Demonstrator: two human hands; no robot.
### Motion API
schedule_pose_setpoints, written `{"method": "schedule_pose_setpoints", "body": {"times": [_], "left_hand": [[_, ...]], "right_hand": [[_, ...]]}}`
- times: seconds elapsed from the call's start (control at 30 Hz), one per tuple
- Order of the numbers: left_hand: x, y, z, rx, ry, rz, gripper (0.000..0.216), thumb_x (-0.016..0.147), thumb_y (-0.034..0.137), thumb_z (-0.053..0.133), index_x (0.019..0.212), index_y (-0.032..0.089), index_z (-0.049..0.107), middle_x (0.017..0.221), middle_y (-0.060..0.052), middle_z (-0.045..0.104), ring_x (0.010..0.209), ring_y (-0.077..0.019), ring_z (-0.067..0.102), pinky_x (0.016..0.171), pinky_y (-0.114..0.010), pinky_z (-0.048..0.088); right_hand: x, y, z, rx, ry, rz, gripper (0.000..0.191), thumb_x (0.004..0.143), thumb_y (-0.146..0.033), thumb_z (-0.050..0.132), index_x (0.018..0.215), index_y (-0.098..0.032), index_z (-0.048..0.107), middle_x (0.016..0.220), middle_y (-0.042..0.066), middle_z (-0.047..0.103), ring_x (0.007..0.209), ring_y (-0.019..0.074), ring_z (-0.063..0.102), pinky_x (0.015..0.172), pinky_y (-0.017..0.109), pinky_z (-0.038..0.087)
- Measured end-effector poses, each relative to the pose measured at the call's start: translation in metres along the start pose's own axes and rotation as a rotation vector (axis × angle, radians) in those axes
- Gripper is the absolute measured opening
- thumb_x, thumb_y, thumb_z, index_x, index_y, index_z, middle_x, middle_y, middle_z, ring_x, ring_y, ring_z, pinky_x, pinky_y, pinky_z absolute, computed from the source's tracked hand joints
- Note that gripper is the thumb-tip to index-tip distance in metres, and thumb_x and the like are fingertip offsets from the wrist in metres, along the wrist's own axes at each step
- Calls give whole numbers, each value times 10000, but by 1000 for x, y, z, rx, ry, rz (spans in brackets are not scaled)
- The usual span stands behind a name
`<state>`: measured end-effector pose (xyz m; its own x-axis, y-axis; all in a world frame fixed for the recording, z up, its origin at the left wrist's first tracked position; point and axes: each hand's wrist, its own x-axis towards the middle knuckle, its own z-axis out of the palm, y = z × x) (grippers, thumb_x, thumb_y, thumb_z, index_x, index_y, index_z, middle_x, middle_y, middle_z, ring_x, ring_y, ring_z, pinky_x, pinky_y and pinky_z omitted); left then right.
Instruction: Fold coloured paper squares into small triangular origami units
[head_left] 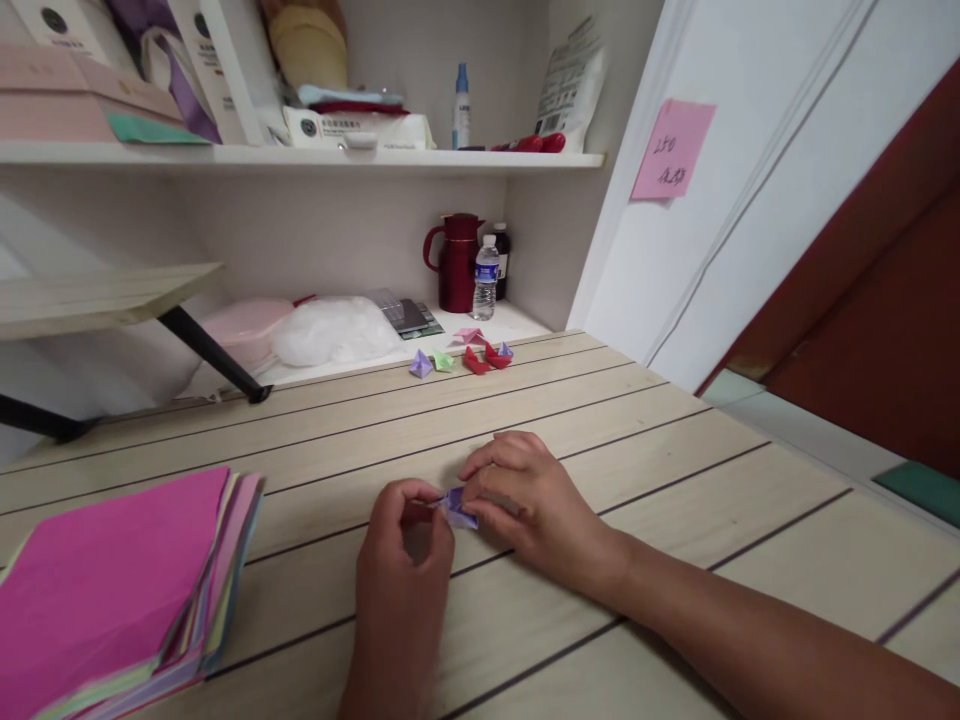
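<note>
Pinching a small purple paper [460,508] low over the surface [600,440], the left hand [403,550] and right hand [525,500] clamp fingers on opposite sides — apparently mid-fold — while seemingly finished folded pieces [475,361] line the far edge and a sheet stack [120,590] waits flat.

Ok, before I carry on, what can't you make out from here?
All in the head view:
- Purple paper: part of its folds, covered by the fingers of the left hand and right hand.
- Paper stack: its left side, cut off by the picture's edge.
- Dark bottle: partly hidden behind the clear bottle.
- Pink note: lower writing too small and blurred.
</note>
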<state>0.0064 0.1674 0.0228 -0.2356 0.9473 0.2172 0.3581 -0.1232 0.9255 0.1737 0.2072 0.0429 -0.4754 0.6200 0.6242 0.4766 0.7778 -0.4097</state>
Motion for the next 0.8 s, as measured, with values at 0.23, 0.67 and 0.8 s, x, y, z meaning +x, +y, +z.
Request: {"method": "schedule_pose_setpoints", "body": {"times": [0.23,0.67,0.8], "left_hand": [[2,-8,5,120,-60,299,312,822,162,556,1113,274,565,1068,-43,573,926,-179,598,823,-342,519],[3,2,-3,382,-141,242,112,857,162,523,781,244,513,853,6,558,760,-167,570,694,-313,463],[2,3,-3,385,-184,191,59,880,206,520,842,242,547,907,-1,588,785,-166,590,717,-310,460]], "right_hand": [[1,0,-3,-74,-4,-50,62,897,-187,651,839,-204,669,968,10,717,919,184,606,926,399,364],[2,-4,-4,-101,-64,-3,93,885,-161,640,814,-210,674,986,33,725,936,206,610,941,424,370],[0,-3,-2,-61,-51,20,68,866,-162,673,818,-211,671,1000,25,724,948,204,607,909,408,388]]}}
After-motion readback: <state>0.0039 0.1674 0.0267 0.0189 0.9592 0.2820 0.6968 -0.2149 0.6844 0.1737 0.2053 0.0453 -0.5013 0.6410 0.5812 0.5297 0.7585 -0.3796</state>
